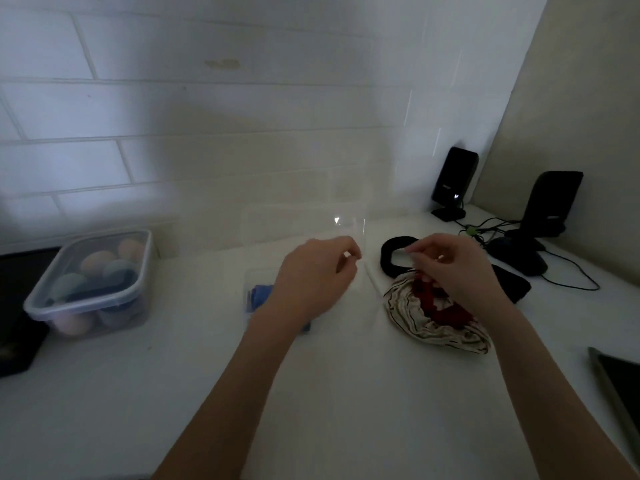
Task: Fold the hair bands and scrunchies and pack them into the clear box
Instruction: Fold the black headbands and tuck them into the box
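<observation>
The clear box (375, 292) stands at the middle of the white counter with its clear lid (301, 223) raised behind it. Something blue (259, 295) lies inside at the left. My left hand (317, 275) is over the box, thumb and fingers pinched at the lid's right corner. My right hand (450, 268) hovers to the right with fingertips drawn together; whether it holds anything is unclear in the dim light. Under it lie a black hair band (394, 249), a red band (446, 308) and a cream striped band (426, 323).
A lidded plastic tub (88, 278) of pastel sponges stands at the left, beside a dark object (17, 327). Two black speakers (453, 181) (550, 206), a mouse (516, 254) and cables fill the back right corner. A tablet edge (620, 382) lies at the right.
</observation>
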`<state>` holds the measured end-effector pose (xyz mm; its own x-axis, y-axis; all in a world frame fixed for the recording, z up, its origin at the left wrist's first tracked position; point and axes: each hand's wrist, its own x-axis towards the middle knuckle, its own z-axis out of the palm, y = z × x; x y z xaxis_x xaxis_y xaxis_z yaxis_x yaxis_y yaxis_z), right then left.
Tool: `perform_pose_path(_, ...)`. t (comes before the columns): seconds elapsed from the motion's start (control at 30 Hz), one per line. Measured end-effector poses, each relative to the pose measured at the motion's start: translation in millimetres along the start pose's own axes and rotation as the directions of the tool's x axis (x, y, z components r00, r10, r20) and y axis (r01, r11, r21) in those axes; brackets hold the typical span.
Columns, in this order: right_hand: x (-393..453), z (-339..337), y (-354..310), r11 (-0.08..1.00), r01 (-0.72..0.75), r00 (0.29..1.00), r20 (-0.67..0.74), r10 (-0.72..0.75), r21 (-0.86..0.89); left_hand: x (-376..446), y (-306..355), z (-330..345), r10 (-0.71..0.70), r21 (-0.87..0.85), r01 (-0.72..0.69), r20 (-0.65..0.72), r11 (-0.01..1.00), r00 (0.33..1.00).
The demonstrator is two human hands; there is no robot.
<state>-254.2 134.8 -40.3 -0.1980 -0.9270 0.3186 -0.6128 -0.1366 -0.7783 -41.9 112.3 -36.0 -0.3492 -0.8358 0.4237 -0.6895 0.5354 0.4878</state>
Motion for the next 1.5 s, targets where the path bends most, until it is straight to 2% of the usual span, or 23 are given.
perform_pose_path(0.07, -1, -7, 18, 0.994, -0.024, 1.000, -0.021, 0.022, -0.110, 0, 17, 17, 0.080, 0.018, -0.081, 0.058, 0.997, 0.995)
perform_pose_path(0.23, 1, -13, 51, 0.983, -0.080, 0.996, -0.061, 0.071, -0.163, 0, 36, 53, 0.219, 0.092, -0.232, 0.131, 0.968, 0.967)
perform_pose_path(0.33, 7, -19, 62, 0.975, -0.090, 0.989, -0.135, 0.063, -0.202, 2, 48, 64, 0.299, 0.166, -0.327, 0.174, 0.930, 0.938)
perform_pose_path(0.43, 11, -25, 73, 0.888, -0.272, 0.949, -0.258, 0.182, -0.371, 8, 56, 69, 0.301, 0.205, -0.346, 0.221, 0.916, 0.928)
perform_pose_path(0.5, 10, -29, 81, 0.790, -0.417, 0.907, -0.251, 0.337, -0.449, 12, 56, 73, 0.288, 0.210, -0.342, 0.248, 0.916, 0.925)
perform_pose_path(0.53, 10, -29, 85, 0.761, -0.445, 0.896, -0.230, 0.381, -0.471, 13, 54, 75, 0.283, 0.215, -0.338, 0.248, 0.916, 0.926)
perform_pose_path(0.63, 8, -29, 90, 0.758, -0.428, 0.902, -0.186, 0.389, -0.492, 14, 45, 79, 0.274, 0.198, -0.319, 0.221, 0.927, 0.936)
perform_pose_path(0.77, 7, -30, 86, 0.805, -0.363, 0.931, -0.222, 0.291, -0.469, 14, 35, 85, 0.303, 0.096, -0.324, 0.189, 0.941, 0.934)
perform_pose_path(0.87, 7, -33, 76, 0.900, -0.199, 0.937, -0.346, 0.058, -0.389, 14, 35, 84, 0.270, -0.050, -0.266, 0.127, 0.963, 0.954)
perform_pose_path(0.97, 6, -30, 50, 0.938, 0.034, 0.898, -0.401, -0.180, -0.344, 15, 40, 77, 0.152, -0.303, -0.133, 0.041, 0.944, 0.988)
perform_pose_path(1.0, 5, -29, 39, 0.954, 0.076, 0.896, -0.399, -0.192, -0.289, 16, 41, 74, 0.101, -0.370, -0.089, 0.014, 0.925, 0.995)
perform_pose_path(1.07, 2, -26, 17, 0.989, 0.133, 0.928, -0.342, -0.145, -0.059, 19, 39, 68, -0.005, -0.469, 0.007, 0.006, 0.883, 1.000)
perform_pose_path(1.17, 0, -25, -11, 0.938, 0.121, 0.986, -0.150, -0.075, 0.325, 22, 33, 56, -0.054, -0.616, 0.103, 0.098, 0.781, 0.994)
perform_pose_path(1.27, 2, -20, -28, 0.741, -0.028, 0.991, 0.116, -0.067, 0.671, 24, 31, 46, -0.027, -0.742, 0.105, 0.117, 0.662, 0.993)
perform_pose_path(1.3, 4, -17, -31, 0.677, -0.078, 0.980, 0.180, -0.082, 0.732, 25, 31, 43, -0.041, -0.800, 0.114, 0.111, 0.589, 0.993)
perform_pose_path(1.37, 8, -12, -36, 0.618, -0.108, 0.965, 0.232, -0.124, 0.778, 26, 29, 41, -0.063, -0.864, 0.133, 0.117, 0.486, 0.991)
perform_pose_path(1.5, 13, -1, -39, 0.641, -0.060, 0.963, 0.214, -0.165, 0.765, 24, 24, 43, -0.073, -0.843, 0.188, 0.175, 0.504, 0.982)
